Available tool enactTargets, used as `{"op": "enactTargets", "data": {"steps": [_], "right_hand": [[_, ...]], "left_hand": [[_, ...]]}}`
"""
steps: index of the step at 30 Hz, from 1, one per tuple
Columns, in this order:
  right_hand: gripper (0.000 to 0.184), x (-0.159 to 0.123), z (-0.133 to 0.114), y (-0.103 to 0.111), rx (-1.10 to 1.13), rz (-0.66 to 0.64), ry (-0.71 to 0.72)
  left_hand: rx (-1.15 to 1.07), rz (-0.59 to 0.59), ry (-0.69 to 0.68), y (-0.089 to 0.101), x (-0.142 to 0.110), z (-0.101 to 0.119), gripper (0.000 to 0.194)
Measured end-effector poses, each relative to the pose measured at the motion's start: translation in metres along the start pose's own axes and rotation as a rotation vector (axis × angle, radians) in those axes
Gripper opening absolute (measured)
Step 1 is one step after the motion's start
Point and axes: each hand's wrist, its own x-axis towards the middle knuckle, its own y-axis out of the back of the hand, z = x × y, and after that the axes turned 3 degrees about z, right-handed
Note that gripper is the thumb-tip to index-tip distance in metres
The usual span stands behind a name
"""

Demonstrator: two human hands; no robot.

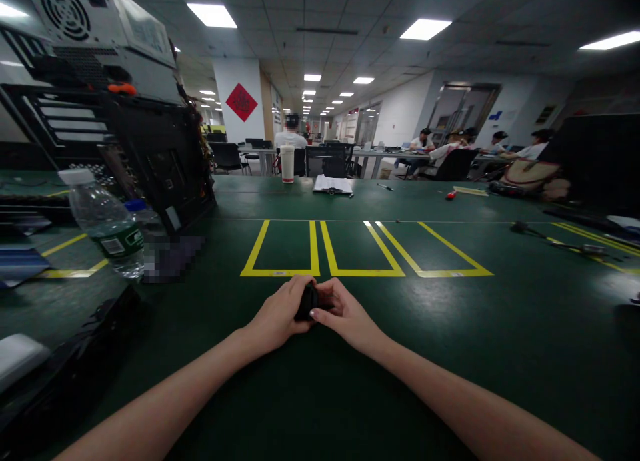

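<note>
A small, dark, rounded object [306,303] is gripped between both hands, close to the green table; its kind cannot be made out. My left hand [280,309] wraps round its left side, fingers over the top and thumb below. From the right, my right hand [347,314] pinches its edge with thumb and fingertips. Much of the object is hidden by the fingers. Just beyond the hands lie three yellow tape outlines [280,272] on the green tabletop [320,394].
Opened computer cases [165,161] stand at the left, a plastic water bottle [107,227] before them. Farther back are a white cup [287,164], a clipboard with papers [333,185] and a pen [385,187]. A cabled tool [560,241] lies right. People sit at distant tables.
</note>
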Motion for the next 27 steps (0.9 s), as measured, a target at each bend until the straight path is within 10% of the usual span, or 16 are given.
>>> {"op": "enactTargets", "data": {"steps": [27], "right_hand": [[0.025,0.004,0.006,-0.001,-0.022,0.025,-0.031]], "left_hand": [[0.032,0.021,-0.014,-0.003,0.001,-0.003,0.054]]}}
